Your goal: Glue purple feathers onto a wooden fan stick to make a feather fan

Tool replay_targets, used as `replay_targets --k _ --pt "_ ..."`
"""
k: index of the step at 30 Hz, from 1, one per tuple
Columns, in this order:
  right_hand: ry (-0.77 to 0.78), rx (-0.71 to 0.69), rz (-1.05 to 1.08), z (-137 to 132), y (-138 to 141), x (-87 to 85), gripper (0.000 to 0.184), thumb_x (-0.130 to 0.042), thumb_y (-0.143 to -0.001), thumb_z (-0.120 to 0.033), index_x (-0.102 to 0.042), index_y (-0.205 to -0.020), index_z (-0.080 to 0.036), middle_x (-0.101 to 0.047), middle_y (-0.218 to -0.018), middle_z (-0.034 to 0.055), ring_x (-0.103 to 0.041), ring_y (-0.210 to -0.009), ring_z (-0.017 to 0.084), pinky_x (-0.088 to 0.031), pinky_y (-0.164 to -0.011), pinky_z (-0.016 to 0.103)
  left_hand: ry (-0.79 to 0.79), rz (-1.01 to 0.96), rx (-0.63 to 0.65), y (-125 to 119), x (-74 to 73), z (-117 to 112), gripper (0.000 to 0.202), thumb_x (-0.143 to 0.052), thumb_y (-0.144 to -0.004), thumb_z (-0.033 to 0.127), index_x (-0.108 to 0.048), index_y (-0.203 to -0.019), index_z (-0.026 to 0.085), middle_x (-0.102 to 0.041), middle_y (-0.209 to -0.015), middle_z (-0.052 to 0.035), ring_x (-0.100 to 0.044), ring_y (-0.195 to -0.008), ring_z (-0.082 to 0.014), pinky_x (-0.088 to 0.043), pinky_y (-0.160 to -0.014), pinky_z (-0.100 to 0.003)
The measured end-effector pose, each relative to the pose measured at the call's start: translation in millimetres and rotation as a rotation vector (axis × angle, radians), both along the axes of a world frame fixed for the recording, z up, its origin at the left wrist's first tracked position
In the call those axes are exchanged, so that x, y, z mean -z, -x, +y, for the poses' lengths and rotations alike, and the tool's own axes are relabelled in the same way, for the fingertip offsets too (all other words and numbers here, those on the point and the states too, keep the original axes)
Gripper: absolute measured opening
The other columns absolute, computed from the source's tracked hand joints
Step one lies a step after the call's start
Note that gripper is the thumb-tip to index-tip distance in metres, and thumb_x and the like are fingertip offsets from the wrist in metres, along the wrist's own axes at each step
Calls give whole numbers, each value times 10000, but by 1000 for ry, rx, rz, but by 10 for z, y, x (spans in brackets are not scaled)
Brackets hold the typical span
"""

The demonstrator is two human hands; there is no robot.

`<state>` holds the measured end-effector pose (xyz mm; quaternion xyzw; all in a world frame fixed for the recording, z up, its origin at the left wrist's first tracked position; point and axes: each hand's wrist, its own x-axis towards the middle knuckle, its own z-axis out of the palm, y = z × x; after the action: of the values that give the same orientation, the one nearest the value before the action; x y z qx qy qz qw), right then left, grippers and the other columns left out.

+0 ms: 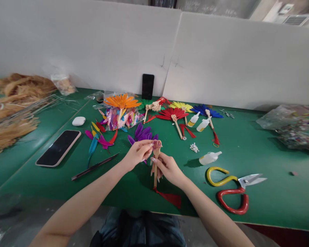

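Low over the table, my right hand (168,168) is closed around a slim wooden fan handle (155,176). A red tassel (171,198) hangs from its lower end. The handle's wider top carries a pinkish-purple patch (157,144). My left hand (137,154) pinches at the left edge of that patch; what lies between its fingertips is too small to make out. Purple feathers (142,133) spread just behind both hands, and I cannot tell whether they are joined to the handle.
Scissors (243,181), a glue bottle (209,158) and white beads (194,148) lie at right. Finished-looking feather fans, such as a red one (171,114) and an orange one (122,101), lie behind. Left are loose feathers (93,147), tweezers (95,167) and a phone (58,148).
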<state>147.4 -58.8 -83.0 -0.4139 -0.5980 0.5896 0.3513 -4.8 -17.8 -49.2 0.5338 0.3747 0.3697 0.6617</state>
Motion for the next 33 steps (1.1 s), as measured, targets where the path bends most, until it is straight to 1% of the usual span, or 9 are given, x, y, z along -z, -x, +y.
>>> replay_targets --k 5,10,16,20,21,23,26,28,33 --pt "-17 0 -8 -4 6 -6 263 -455 -882 -453 -471 -858 -191 -585 -593 -40 -496 -362 66 -412 -361 167 39 -42 -52 -13 51 -1 241 -490 -812 329 -598 -819 114 -293 -460 94 -246 -362 -33 -167 -370 -198" --pt "-5 1 -3 -11 9 -27 275 -451 -881 -462 -464 -834 -191 -594 -594 -36 -501 -363 69 -412 -357 171 72 -49 -87 -26 51 -12 245 -546 -783 365 -581 -784 122 -264 -462 102 -216 -347 -26 -140 -345 -190" --pt "44 5 32 -30 44 -16 298 -464 -864 -487 -455 -825 -192 -621 -611 -26 -522 -366 73 -418 -353 172 41 -30 -95 -22 49 -5 316 -567 -779 441 -593 -791 127 -268 -436 107 -233 -333 -27 -153 -333 -180" --pt "25 8 27 -30 52 -8 296 -455 -870 -485 -467 -844 -191 -615 -595 -32 -506 -357 69 -417 -355 171 -37 15 -48 14 25 0 389 -468 -848 464 -562 -670 131 -314 -394 86 -260 -310 -30 -189 -338 -188" --pt "21 8 29 -29 50 -7 292 -452 -873 -481 -468 -841 -191 -612 -590 -34 -502 -356 67 -415 -355 169 -55 15 -28 27 18 3 402 -433 -867 458 -573 -682 129 -338 -397 77 -274 -313 -33 -203 -343 -188" --pt "14 8 34 -29 45 -3 284 -445 -880 -470 -472 -847 -190 -610 -591 -34 -500 -359 65 -413 -357 166 -65 5 7 50 8 12 366 -406 -880 414 -620 -811 125 -381 -424 68 -289 -328 -37 -221 -353 -186" --pt "16 10 33 -30 38 0 274 -441 -885 -461 -480 -882 -189 -605 -591 -37 -499 -362 66 -412 -356 166 -39 22 22 60 10 29 302 -466 -840 324 -623 -1002 123 -390 -434 77 -279 -341 -38 -210 -357 -180" --pt "23 10 25 -31 38 -3 269 -446 -884 -457 -475 -867 -191 -601 -588 -39 -495 -359 66 -414 -357 167 -8 45 -6 49 16 36 313 -510 -804 302 -618 -1026 109 -368 -412 87 -265 -339 -38 -191 -353 -177" --pt "12 3 16 -33 45 -8 262 -451 -882 -453 -463 -845 -193 -606 -597 -37 -496 -359 67 -412 -357 170 21 52 -82 9 32 23 313 -557 -767 336 -626 -963 102 -351 -368 95 -264 -321 -42 -183 -335 -174"
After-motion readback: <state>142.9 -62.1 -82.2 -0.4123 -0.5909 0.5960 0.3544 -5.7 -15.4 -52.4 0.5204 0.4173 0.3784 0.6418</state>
